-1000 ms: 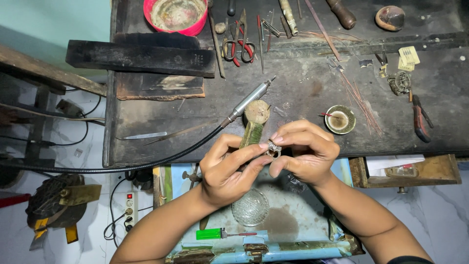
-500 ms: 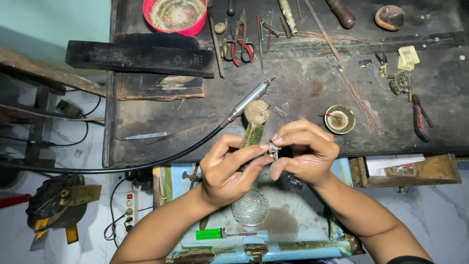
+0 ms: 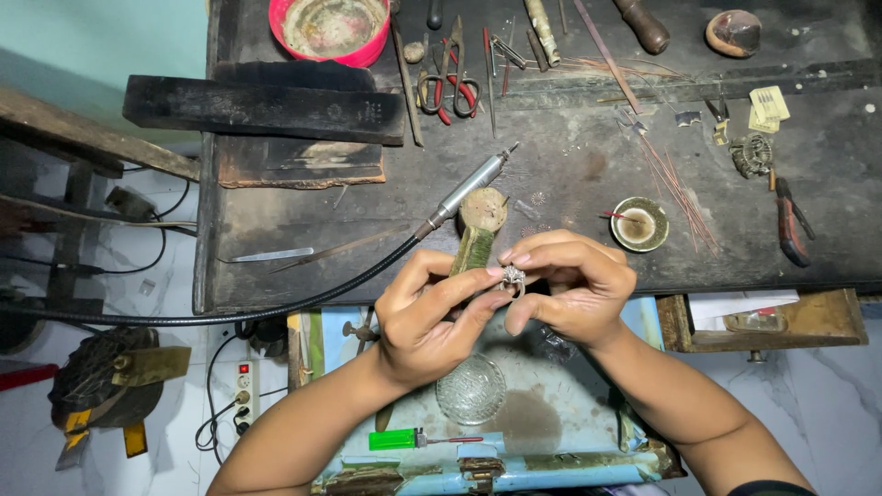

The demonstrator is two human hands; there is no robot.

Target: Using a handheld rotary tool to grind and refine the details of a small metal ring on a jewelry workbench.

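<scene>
Pinched small silver ring [image 3: 513,276] betw. fingertips of left hand [image 3: 432,317] & right hand [image 3: 571,287], above table [image 3: 570,174] edge; prob. light, stiff, slippery, delicate on top—best gripped by band.

Two bare forearms come up from the lower edge of the view, each ending in an ungloved hand. The left hand [image 3: 427,317] and the right hand [image 3: 570,289] wear no rings or bands that can be seen, and the nails are short and plain. Below the right hand, far down that arm near the elbow, a thin edge of black sleeve [image 3: 772,488] shows.
</scene>
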